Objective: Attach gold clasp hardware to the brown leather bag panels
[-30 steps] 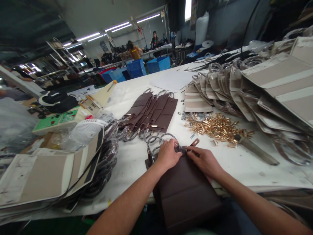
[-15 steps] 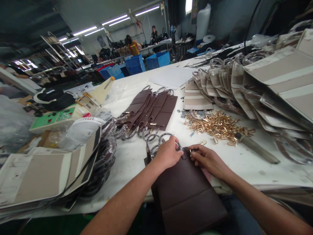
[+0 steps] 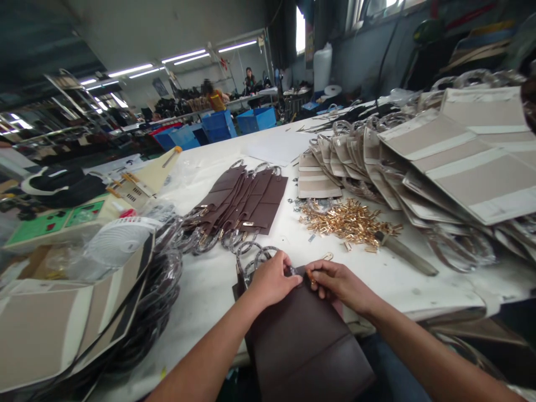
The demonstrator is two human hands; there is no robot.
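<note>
A dark brown bag panel [image 3: 310, 346] lies over the table's front edge, tilted toward me. My left hand [image 3: 272, 282] pinches its top edge, thumb on the near side, beside the plastic-wrapped handles [image 3: 264, 255]. Just right of it, my right hand [image 3: 341, 285] holds a small gold metal fitting [image 3: 311, 276] between thumb and fingers, close to the same edge. The fingers partly cover the fitting. Behind the right hand, a flat gold plate [image 3: 328, 256] shows on the table. Farther back is a heap of gold fittings [image 3: 343, 219].
Brown bag pieces [image 3: 247, 195] lie mid-table. Stacked beige-lined pieces [image 3: 452, 145] crowd the right, more [image 3: 46, 324] the left. A grey-handled tool [image 3: 408, 254] touches the gold heap. At left stands a white fan [image 3: 119, 243]. Two people sit far behind blue bins [image 3: 218, 125].
My view has turned a little to the right, so the table's contents appear farther left. Both hands stay at the bag's top edge, and the right still holds the gold fitting.
</note>
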